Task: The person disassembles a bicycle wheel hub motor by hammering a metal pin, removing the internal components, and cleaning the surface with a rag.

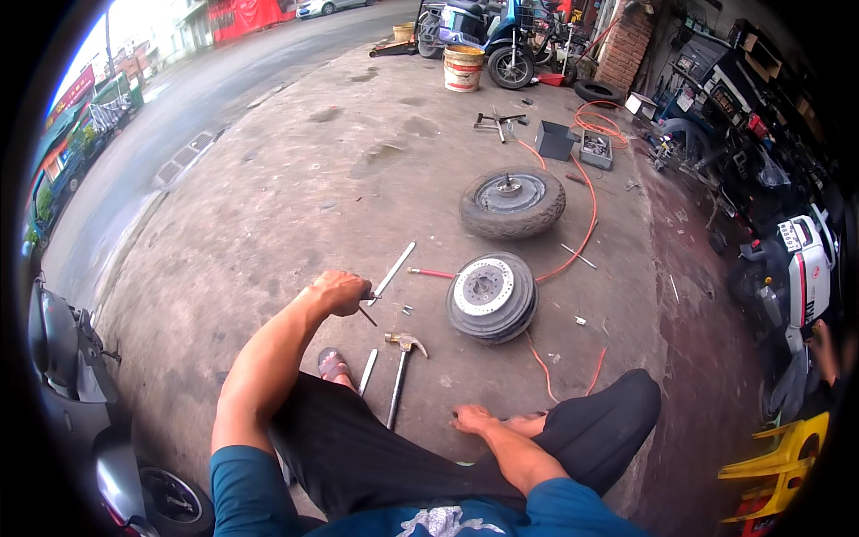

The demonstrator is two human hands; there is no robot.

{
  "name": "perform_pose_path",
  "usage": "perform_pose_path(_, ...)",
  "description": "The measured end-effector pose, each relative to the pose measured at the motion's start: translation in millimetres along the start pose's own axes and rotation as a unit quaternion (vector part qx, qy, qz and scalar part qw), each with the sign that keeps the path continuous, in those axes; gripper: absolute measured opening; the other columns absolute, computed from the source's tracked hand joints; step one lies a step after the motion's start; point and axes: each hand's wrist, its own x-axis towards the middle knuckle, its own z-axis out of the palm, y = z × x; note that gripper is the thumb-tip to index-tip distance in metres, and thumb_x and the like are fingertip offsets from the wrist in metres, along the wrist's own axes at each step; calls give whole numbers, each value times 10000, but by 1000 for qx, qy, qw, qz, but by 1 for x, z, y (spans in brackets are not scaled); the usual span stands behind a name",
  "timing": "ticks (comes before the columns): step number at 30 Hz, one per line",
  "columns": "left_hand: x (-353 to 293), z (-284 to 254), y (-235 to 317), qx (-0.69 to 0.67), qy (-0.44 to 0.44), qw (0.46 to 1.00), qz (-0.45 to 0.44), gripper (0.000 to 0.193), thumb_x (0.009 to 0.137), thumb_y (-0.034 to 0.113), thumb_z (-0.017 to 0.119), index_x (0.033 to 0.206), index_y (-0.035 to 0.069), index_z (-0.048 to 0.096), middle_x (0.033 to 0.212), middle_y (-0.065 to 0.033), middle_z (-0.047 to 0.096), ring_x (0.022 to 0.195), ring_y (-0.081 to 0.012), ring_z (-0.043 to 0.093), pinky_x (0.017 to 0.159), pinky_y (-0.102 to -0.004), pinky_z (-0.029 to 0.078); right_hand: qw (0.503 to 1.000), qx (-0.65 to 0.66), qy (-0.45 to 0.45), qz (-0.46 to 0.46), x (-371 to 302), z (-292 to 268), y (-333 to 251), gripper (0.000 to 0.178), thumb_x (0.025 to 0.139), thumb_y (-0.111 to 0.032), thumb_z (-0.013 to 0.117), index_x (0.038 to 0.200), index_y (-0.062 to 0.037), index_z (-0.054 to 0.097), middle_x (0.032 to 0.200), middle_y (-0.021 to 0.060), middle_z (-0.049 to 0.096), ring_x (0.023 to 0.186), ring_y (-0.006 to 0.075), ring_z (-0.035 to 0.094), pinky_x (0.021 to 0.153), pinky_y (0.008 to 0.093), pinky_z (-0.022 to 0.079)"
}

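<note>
My left hand (338,293) is closed around a small dark tool with a thin rod (367,315) sticking out below the fist. Just beyond it a flat metal bar (394,268) lies on the concrete. My right hand (472,418) is low between my legs near the floor, fingers curled down; what they hold, if anything, is hidden. A claw hammer (401,371) and another flat bar (368,371) lie between my hands. Ahead, a small wheel with a pale drilled hub (484,287) leans tilted, a red hose end (434,273) at its left side. Small metal pieces (407,311) lie near the hammer.
A larger wheel (513,199) lies behind the small one. An orange air hose (592,228) winds past both. Farther off are a cross wrench (498,123), parts boxes (597,149) and a bucket (463,69). Scooters (76,412) and a yellow stool (787,452) flank me.
</note>
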Motion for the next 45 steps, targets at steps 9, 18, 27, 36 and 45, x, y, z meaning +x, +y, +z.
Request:
perform_pose_path(9,1,1,2,4,-8,1000,-11,248,797,87,531,1015,110,646,964,-114,661,927,-301,627,708,-413,492,1000,-2,6,-3,0,3,2,375,845,-351,595,1086,-64,612,1078,178,632,1051,346,583,887,440,462)
perform_pose_path(18,3,6,-3,0,6,1000,-3,241,797,90,532,1003,112,653,961,-112,663,934,-293,631,726,-401,496,999,-3,-19,29,-8,-7,-7,403,848,-369,583,1124,-76,601,1140,167,615,1109,330,559,928,430,443)
perform_pose_path(27,2,6,-2,5,19,1000,8,227,800,106,543,998,105,654,935,-120,664,919,-299,635,732,-404,499,999,-6,-27,32,-5,-6,-6,425,866,-369,568,1182,-85,583,1168,178,603,1122,338,550,943,430,434)
perform_pose_path(36,-1,2,1,4,23,1000,15,246,792,95,541,1011,99,654,933,-134,667,912,-305,639,725,-411,502,999,-14,-19,39,-4,-3,-5,429,869,-368,572,1196,-90,577,1184,177,595,1138,340,539,952,429,426)
perform_pose_path(45,-1,3,1,12,12,1000,7,255,803,93,531,1026,103,653,958,-126,667,935,-300,636,745,-403,502,999,-16,-29,42,-6,-8,-9,425,868,-362,570,1194,-89,579,1174,170,601,1132,340,543,946,430,430)
